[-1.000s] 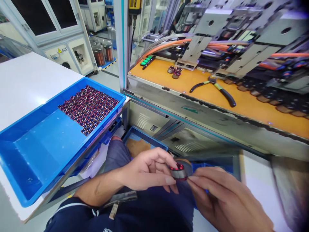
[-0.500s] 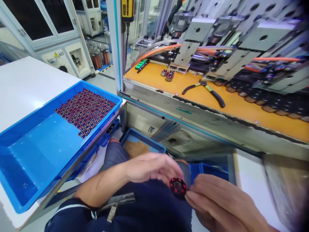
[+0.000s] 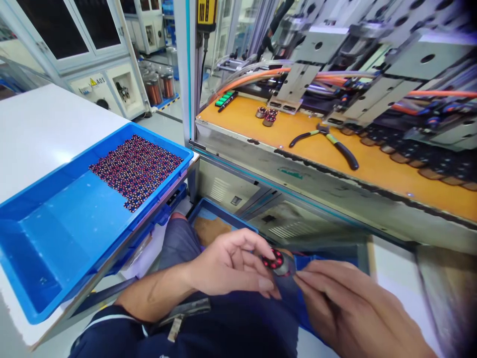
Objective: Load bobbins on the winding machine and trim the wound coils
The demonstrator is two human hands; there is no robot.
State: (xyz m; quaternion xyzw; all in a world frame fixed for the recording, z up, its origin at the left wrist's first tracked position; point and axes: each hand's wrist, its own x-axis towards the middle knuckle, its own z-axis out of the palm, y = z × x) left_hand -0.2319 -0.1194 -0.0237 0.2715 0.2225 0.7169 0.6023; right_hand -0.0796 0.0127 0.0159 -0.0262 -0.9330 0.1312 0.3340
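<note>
A small round motor stator (image 3: 284, 265), with a red-and-black slotted face and a greyish side, is held between my hands above my lap. It lies tilted, its slotted face towards my left hand (image 3: 234, 266). The left fingers curl around that end, the forefinger tip touching the face and the thumb lower down. My right hand (image 3: 346, 301) pinches at the opposite edge with thumb and forefinger; the exact contact there is blurred. To the left, a blue tray (image 3: 67, 219) holds many similar stators (image 3: 137, 169) packed in rows at its far end.
On the machine's orange ledge (image 3: 253, 119) lie open cutting pliers (image 3: 324, 130), three stators (image 3: 269, 117), a black pen (image 3: 225, 103) and green pieces (image 3: 224, 97). A row of dark parts (image 3: 421, 154) runs along the right. A blue bin (image 3: 223, 211) stands below the ledge.
The stator has turned from facing up to facing my left hand, showing its side. My left forefinger has come onto its face. The view has shifted slightly.
</note>
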